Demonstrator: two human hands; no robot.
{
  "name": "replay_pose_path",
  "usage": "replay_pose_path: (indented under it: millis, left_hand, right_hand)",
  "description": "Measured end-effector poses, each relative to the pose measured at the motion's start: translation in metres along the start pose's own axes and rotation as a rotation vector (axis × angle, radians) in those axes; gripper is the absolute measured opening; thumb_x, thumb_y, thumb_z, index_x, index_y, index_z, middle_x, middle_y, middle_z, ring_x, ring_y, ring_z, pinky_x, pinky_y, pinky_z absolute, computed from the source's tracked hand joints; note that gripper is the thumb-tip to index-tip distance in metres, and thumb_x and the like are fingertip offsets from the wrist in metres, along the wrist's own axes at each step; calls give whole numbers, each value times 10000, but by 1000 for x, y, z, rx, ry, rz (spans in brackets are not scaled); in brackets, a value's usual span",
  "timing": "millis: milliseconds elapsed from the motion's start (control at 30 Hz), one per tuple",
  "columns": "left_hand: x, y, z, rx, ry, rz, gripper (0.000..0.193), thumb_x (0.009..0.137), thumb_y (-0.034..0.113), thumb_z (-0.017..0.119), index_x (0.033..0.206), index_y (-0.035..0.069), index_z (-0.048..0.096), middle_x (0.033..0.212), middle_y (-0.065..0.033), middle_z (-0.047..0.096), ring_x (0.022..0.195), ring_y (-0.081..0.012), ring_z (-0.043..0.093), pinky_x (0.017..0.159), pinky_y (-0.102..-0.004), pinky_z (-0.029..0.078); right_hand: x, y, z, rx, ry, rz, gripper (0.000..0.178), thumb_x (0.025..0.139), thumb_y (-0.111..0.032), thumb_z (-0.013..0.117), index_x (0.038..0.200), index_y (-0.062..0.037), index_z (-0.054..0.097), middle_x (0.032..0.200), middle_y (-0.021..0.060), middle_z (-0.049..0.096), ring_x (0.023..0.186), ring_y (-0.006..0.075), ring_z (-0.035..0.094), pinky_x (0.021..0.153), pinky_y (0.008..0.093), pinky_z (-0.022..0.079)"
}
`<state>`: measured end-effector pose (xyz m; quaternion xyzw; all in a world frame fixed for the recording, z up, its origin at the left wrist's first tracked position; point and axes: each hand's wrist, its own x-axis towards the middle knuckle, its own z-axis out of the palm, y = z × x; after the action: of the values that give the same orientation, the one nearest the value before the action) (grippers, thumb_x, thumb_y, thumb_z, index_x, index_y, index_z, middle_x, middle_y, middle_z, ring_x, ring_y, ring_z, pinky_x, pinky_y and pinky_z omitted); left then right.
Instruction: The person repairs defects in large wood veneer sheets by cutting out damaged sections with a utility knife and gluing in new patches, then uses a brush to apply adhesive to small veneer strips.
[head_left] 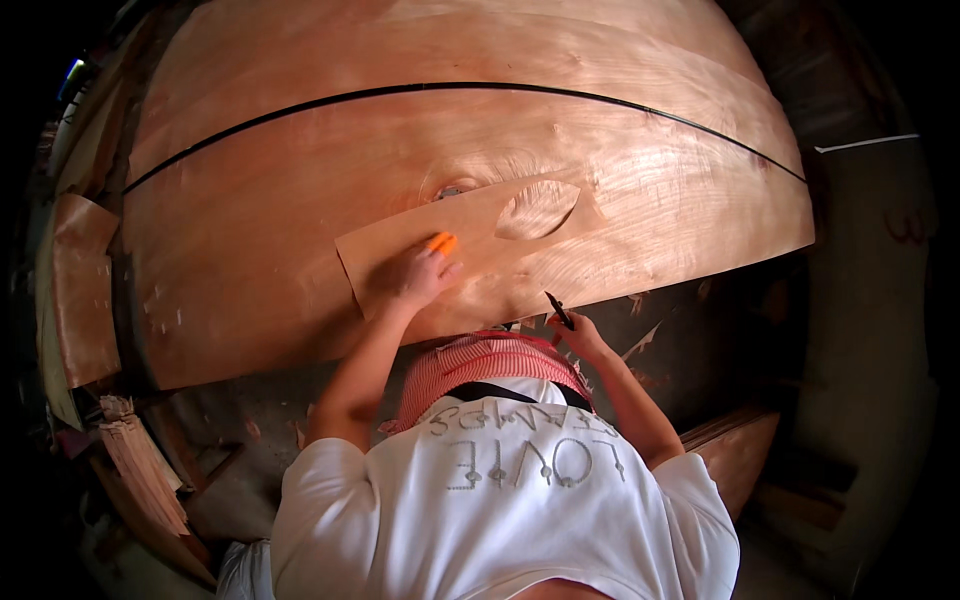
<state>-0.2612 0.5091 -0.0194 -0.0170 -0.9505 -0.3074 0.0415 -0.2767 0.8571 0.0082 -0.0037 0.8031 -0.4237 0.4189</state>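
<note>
A thin brown veneer piece (470, 230) lies slantwise on a large wood veneer sheet (300, 200). Toward its right end is a leaf-shaped opening (540, 210), through which paler grain shows. My left hand (425, 275) rests on the left part of this piece, fingers stretched out, with orange covers (442, 243) on the fingertips. Just beyond the piece's upper edge, the large sheet has a small dark hole (450, 192). Near the sheet's front edge, my right hand (582, 337) is closed round a dark knife (560, 311), its pointed tip angled up and away from me.
A black strip (450, 87) runs across the large sheet from left to right. At the left hang a brown veneer offcut (85, 290) and a stack of wood strips (145, 465). Wood scraps (643, 342) litter the floor. More stacked sheets (735, 450) stand at the lower right.
</note>
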Motion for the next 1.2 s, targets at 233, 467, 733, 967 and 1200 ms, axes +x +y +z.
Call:
replay_pose_path:
  millis: [233,467,733,967,1200]
  left_hand:
    - [26,-47,-32,343,320,-97,511,721,230,673,1188,128,494,997,-116,563,977,-284,509,953,-462,337]
    - [29,-52,-37,193,280,65,115,692,160,685,746,92,610,859,-63,552,882,-252,525,968,-469,329]
    - [45,-31,-39,157,360,10,90,720,146,666,729,90,596,880,-43,571,888,-223,542,988,-476,297]
    - [95,-47,-7,288,494,-131,229,754,182,639,965,106,590,1082,-63,516,1044,-246,480,988,-481,298]
    - [64,-39,7,318,501,-349,481,813,250,550,1251,85,440,1323,-114,381,1218,-266,365,1010,-461,255]
  right_hand:
    - [42,-77,-12,-111,215,-120,254,884,-141,490,1097,-15,546,610,45,593,570,84,536,534,231,389]
    - [134,-141,-16,-579,355,-345,588,844,-265,523,1353,-108,276,678,115,628,648,310,604,587,417,450]
    - [161,-157,-30,-794,274,-427,240,814,-318,551,802,-82,594,692,145,605,673,335,588,597,448,446]
    - [206,-174,-46,-858,358,-384,293,804,-304,573,984,-81,517,790,153,628,720,360,594,617,440,464]
    - [204,-133,-26,-528,115,-359,261,859,-234,482,1023,-32,492,825,248,595,797,415,570,674,471,453]
